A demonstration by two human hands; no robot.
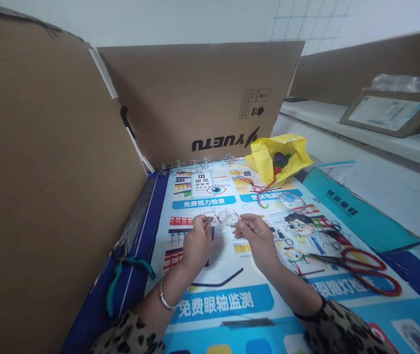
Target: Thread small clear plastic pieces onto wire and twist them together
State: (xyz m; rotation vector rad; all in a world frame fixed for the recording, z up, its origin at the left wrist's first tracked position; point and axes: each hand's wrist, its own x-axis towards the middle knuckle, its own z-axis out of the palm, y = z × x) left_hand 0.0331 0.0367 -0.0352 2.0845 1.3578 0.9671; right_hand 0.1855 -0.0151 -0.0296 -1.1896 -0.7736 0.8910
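Between my hands, above the printed sheet (pixel 225 273), is a thin wire piece (pixel 229 216) bent into loops like a small flower or cloud. My left hand (pixel 198 243) pinches its left end between thumb and fingertips. Its right end is pinched by my right hand (pixel 259 241). A small reddish bit shows near the left part of the wire, too fine to make out. Right of my right hand lie scissors (pixel 372 270) with red handles, blades pointing towards that hand. Pliers (pixel 116 285) with teal handles rest left of my left forearm.
Several twisted wire pieces (pixel 202 164) line the back edge by the cardboard wall (pixel 180 98). A yellow bag (pixel 261 160) at the back right holds coloured thread. Straight wires (pixel 138 216) lie at the left. A wire coil (pixel 291 200), a teal box (pixel 357 211) and a parcel (pixel 383 113) are at right.
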